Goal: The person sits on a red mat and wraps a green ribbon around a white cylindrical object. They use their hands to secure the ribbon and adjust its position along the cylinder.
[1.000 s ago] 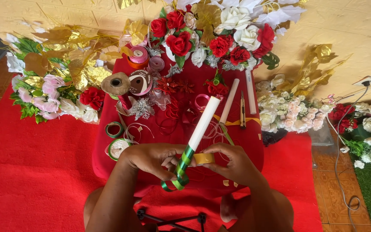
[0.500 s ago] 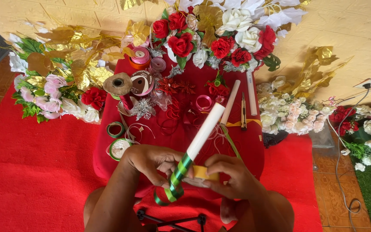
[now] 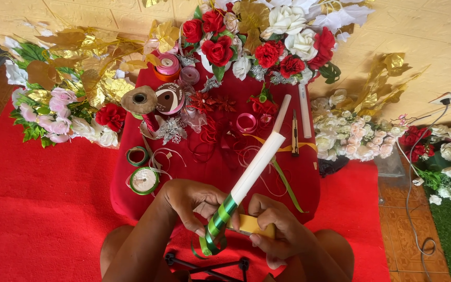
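A long white tube (image 3: pixel 257 165) slants up to the right over a red-covered low table (image 3: pixel 309 177). Its lower end is wrapped in shiny green ribbon (image 3: pixel 216 227). My left hand (image 3: pixel 191 201) grips that wrapped end, thumb and fingers on the ribbon. My right hand (image 3: pixel 277 234) sits just right of it and pinches a small yellow piece (image 3: pixel 250 224) against the tube. A loose tail of green ribbon (image 3: pixel 287 185) trails over the cloth behind my hands.
Ribbon and tape rolls (image 3: pixel 169 98), two green rolls (image 3: pixel 143 180), red ribbon curls, another white tube (image 3: pixel 304 111) and a craft knife (image 3: pixel 294 134) lie on the table. Artificial flowers (image 3: pixel 267 36) and gold leaves ring it. A cable (image 3: pixel 411 177) runs to a wall socket at right.
The tube has tilted slightly and the green wrapping has shifted a little in my hands. Both hands stay on the lower end.
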